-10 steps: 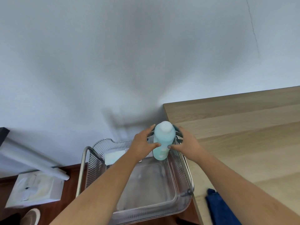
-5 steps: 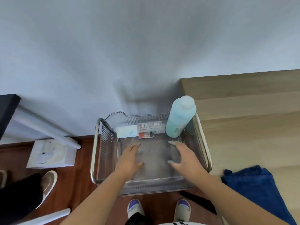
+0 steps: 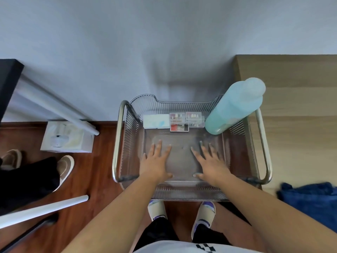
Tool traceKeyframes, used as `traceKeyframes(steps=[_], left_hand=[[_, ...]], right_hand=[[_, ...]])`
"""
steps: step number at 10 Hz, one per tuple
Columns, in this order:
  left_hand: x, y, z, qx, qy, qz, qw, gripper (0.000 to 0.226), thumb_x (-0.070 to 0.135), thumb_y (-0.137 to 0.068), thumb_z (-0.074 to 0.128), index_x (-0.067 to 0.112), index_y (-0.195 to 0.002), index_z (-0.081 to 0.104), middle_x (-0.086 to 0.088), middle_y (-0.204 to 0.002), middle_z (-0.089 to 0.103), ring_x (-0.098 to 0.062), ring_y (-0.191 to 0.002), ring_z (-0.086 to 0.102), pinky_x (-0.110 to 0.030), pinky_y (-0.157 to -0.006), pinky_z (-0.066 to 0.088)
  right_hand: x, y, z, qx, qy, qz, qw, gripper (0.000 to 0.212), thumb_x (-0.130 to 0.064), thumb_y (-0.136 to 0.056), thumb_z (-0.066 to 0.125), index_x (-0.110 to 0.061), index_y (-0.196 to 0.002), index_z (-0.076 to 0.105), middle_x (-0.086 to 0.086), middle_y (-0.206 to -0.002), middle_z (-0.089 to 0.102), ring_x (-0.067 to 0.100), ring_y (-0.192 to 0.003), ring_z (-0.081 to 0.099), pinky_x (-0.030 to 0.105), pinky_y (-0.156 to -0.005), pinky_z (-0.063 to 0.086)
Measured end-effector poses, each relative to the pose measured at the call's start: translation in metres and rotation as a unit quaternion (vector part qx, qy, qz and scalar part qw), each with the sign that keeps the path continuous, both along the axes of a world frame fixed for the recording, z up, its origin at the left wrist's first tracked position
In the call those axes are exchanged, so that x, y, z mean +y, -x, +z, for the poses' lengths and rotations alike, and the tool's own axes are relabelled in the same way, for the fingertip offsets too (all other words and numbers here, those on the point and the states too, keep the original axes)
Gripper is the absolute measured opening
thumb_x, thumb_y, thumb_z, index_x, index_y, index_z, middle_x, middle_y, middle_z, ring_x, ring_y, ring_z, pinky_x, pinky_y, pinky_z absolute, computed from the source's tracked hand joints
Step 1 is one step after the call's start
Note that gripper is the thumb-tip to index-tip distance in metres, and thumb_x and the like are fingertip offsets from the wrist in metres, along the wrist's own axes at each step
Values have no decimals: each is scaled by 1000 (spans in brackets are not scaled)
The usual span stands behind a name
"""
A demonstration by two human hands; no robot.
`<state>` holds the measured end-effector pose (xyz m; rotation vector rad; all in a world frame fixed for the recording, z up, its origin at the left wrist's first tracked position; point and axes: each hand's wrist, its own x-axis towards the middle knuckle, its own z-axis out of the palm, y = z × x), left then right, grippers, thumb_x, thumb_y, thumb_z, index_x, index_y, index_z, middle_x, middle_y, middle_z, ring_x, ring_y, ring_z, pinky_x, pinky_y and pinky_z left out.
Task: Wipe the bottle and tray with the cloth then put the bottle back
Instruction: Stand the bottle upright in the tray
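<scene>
The fingers (image 3: 160,148) of the left hand (image 3: 155,164) are spread flat and hold nothing; they lie palm down over the clear floor of the tray (image 3: 182,195). The fingers (image 3: 202,152) of the right hand (image 3: 212,166) are spread the same way, empty, just beside those of the left with a bare strip of tray floor between them. Whether the palms press the floor or hover just above it cannot be told.

Beyond the left fingertips, against the tray's far wall, sits a flat white packet (image 3: 156,121). Beyond the gap between the 2 hands stand 2 small clear boxes (image 3: 186,121) of tiny red and white pieces, touching each other. Beyond the right fingertips and a little outward, the pale blue bottle (image 3: 234,106) stands in the far right corner of the tray, cap up, apart from both hands.

Metal rails (image 3: 116,143) run along the tray outside each hand. Outward from the right wrist, a dark blue cloth (image 3: 310,199) lies bunched on the wooden surface (image 3: 291,143), well apart from the fingers. Below the forearms, 2 slippered feet (image 3: 182,210) stand on the reddish floor (image 3: 98,161). Far outward from the left hand lies a white box (image 3: 65,136).
</scene>
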<state>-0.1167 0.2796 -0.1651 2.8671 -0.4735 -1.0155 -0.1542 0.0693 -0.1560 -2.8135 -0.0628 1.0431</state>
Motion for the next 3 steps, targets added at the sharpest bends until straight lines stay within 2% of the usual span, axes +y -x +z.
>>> traceKeyframes(steps=[2,3], left_hand=[[0,1,-2,-1,4,8,1000,108,56,-77,66,40,-148,-15,-1,-159,-24,-27,-147,-15,-51,-117,9],[0,1,-1,3,3,13,1000,109,57,-78,66,41,-147,-17,0,-158,-26,-26,-147,-17,-52,-117,7]], right_hand=[[0,-1,9,21,-11,-7,1000,92,-51,-88,55,-38,-148,-14,1,-157,-28,31,-145,-22,52,-119,1],[-2,-12,38,28,-56,-58,996,78,-47,-90,55,-31,-152,8,5,-161,-12,29,-149,-5,44,-120,11]])
